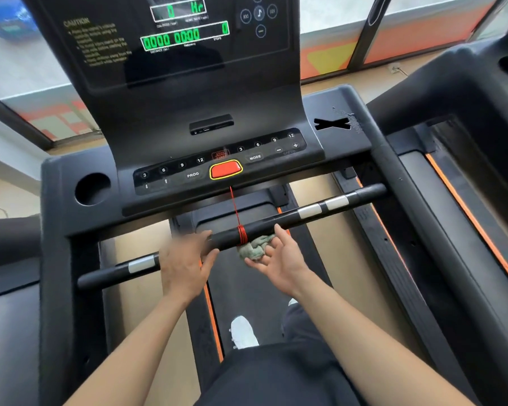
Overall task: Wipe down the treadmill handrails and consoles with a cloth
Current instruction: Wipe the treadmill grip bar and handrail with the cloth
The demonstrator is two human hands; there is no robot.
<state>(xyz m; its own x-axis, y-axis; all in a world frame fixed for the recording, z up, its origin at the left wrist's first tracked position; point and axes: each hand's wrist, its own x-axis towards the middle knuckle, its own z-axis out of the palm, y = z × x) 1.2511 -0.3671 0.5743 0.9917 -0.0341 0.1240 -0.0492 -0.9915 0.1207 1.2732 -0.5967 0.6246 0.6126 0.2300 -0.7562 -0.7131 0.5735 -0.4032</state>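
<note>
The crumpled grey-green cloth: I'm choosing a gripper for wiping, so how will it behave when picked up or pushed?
Probably floppy: the crumpled grey-green cloth lies bunched in folds on the right hand. Likely light, since the hand carries it without gripping. Pushed along the black crossbar, it may snag on the wound red cord.

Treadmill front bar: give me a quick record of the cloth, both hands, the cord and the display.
cloth: green, bunched, under the bar
right hand: palm up, fingers relaxed, cloth lying on them
left hand: over the bar, blurred, grip unclear
red cord: wound round the bar, runs up to the red safety key
display: lit, green zeros
</note>
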